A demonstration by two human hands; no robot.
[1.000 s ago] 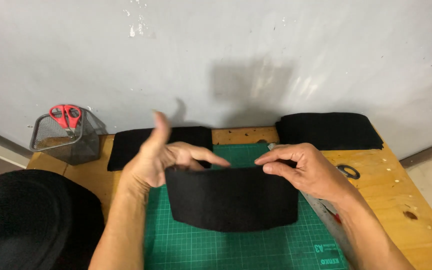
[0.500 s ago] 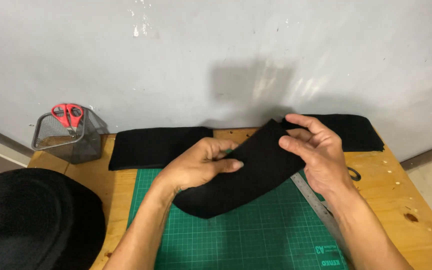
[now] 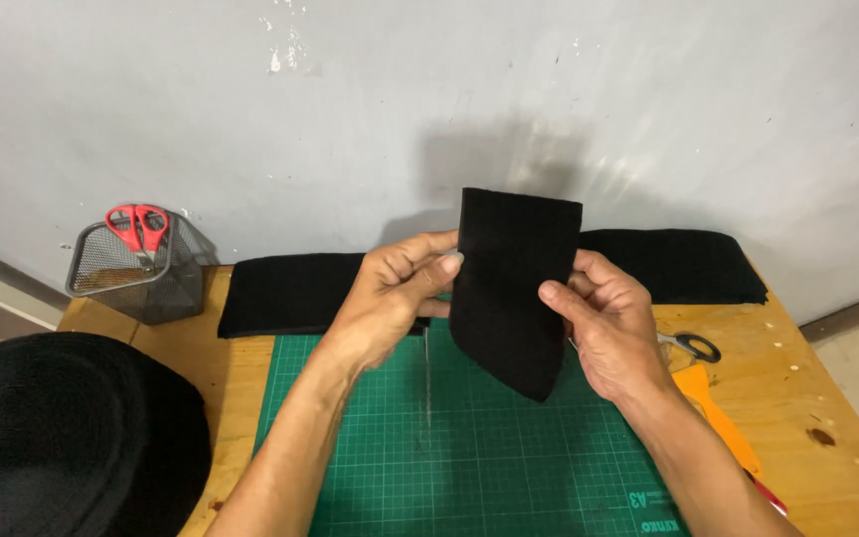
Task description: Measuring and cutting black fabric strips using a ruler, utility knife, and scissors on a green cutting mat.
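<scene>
Holding a black fabric piece (image 3: 511,288) upright above a green cutting mat (image 3: 469,447), both hands lift it clear of the counter (image 3: 807,398). The piece stands on end, its top edge straight and level, its lower edge slanting to a point on the right. The left hand (image 3: 390,293) pinches the left edge between thumb and fingers; the right hand (image 3: 603,323) pinches the right edge the same way — each grip is closed on the fabric, nothing else in either hand.

As far as the view shows, the piece is already cut to shape and is folded or doubled over, though I cannot tell how many layers it has. No stitching, pins or marks show on it, so any joining or trimming looks not yet done — a judgement only.

Behind the hands, more black fabric (image 3: 290,293) lies in a long band along the counter's back edge against a grey wall. Metal scissors (image 3: 688,345) and an orange tool (image 3: 713,413) rest just right of the mat. At far left stands a wire mesh basket (image 3: 136,278) holding red-handled scissors (image 3: 138,227). A large dark shape fills the lower left corner.
</scene>
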